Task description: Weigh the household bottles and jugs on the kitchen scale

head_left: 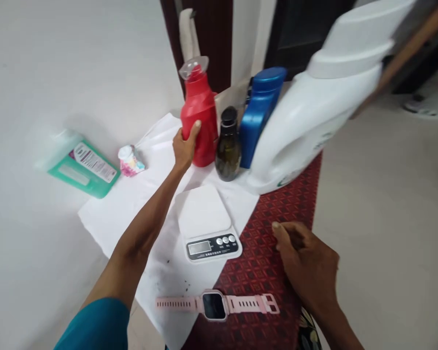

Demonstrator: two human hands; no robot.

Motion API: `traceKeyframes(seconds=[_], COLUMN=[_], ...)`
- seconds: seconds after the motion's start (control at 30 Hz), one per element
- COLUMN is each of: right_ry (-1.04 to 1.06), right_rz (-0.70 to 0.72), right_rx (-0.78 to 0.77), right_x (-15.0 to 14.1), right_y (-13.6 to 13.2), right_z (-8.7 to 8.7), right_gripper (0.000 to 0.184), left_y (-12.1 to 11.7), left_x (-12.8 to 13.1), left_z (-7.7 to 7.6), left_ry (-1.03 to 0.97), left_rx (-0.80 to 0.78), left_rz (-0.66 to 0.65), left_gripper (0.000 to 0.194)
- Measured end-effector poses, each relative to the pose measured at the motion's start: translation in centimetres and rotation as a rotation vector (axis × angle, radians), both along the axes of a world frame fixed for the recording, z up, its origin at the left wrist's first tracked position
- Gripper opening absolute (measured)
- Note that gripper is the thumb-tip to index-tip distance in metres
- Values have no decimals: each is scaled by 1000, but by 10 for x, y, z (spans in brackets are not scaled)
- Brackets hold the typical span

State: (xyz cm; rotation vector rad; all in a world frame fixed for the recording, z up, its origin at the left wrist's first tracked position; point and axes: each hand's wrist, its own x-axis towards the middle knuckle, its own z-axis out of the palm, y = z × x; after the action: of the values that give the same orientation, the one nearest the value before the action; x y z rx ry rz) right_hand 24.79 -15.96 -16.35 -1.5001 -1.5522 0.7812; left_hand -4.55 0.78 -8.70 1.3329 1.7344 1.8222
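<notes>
Red bottle [203,119]: left hand [184,151] is clasping its side; right hand [310,262] is hovering half-curled, palm hidden; jug [83,160] is holding green liquid [101,188].

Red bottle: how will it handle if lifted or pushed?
The red bottle seems stiff: its walls show no dent at the left hand. Tall and narrow, it may tip if pushed high. Its smooth sides could slip.
</notes>
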Motion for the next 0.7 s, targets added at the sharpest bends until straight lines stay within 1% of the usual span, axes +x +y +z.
traceKeyframes(seconds=[0.03, 0.07, 0.1, 0.13, 0.17, 0.2, 0.27, 0.3, 0.37, 0.43, 0.47, 0.57, 0.63, 0.7], right_ry=[-15, -25, -31, -36, -40, -44, -48, -50, -53, -58, -58, -58, -64, -70], right_rz=[-8, -15, -20, -24, -26, -24, -25, -26, -31, -35, -33, -27, -27, -34], right_rx=[-6, -14, -25, -34, -40, -45, -46, -47, -45, -38, -32, -21, -23, -22], right_x=[0, 0, 0, -1, -1, -1, -2, -2, -2, -2, -2, -4, -5, -6], right_y=[1, 1, 1, 1, 1, 0, 0, 0, 0, 1, 2, 2, 3, 3], right_z=[0, 1, 1, 2, 3, 4, 5, 5, 4, 3, 3, 4, 5, 6], right_gripper=[46, 46, 46, 46, 45, 44, 42, 41, 40, 40, 40, 39, 41, 45], left_y=[-8, -18, -29, -41, -54, -66, -87, -94, -102, -102, -100, -92, -87, -85], left_x=[-7, -15, -25, -37, -52, -67, -101, -118, -147, -168, -176, -193, -202, -208], left_z=[-1, -2, -2, -1, 0, 2, 6, 8, 8, 4, 1, -9, -16, -20], left_ry=[51, 110, 178, 258, 342, 426, 551, 577, 569, 516, 485, 414, 391, 398], left_rx=[-8, -3, 11, 22, 21, 3, -116, -197, -368, -496, -534, -575, -511, -351], left_rz=[-20, -12, 31, 110, 217, 344, 580, 673, 783, 812, 802, 769, 709, 525], left_gripper=[45, 42, 38, 37, 41, 49, 70, 80, 95, 102, 101, 89, 83, 79])
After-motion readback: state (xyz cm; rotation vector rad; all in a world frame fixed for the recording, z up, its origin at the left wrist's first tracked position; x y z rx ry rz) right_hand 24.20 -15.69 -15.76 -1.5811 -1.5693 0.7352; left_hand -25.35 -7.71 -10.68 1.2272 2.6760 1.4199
